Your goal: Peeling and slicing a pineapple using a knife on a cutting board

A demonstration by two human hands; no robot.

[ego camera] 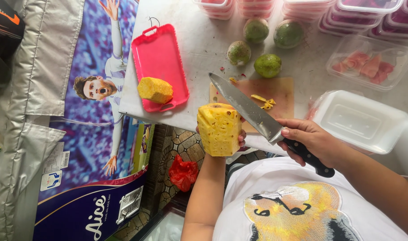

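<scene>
Pineapple flesh, peeled and yellow, is held upright in the left hand (239, 136), whose fingers (242, 138) are wrapped around the back of the peeled pineapple (219, 129) so that its cut top faces up, just off the near edge of the counter (199, 44). The fruit is kept clear of the surface, seemingly so that the blade can be worked around it freely. A chef's knife (253, 111) is gripped in the right hand (311, 140), the fingers closed tight on the black handle (309, 156) with the thumb laid along the bolster; the blade is angled up and to the left, its tip just beyond the fruit's top.

Behind the blade a brown cutting board (280, 91) is seen, carrying a few yellow trimmings (264, 101). To its left a red tray (159, 58) holds a second peeled pineapple piece (155, 89), set near the tray's near rim. To the right an empty white container (360, 120) stands close to the knife hand, so room on that side is tight. Farther back, four green round fruits (267, 65) are clustered, with a clear box of pink fruit slices (369, 64) beside them and stacked lidded boxes (360, 15) along the far edge.
</scene>
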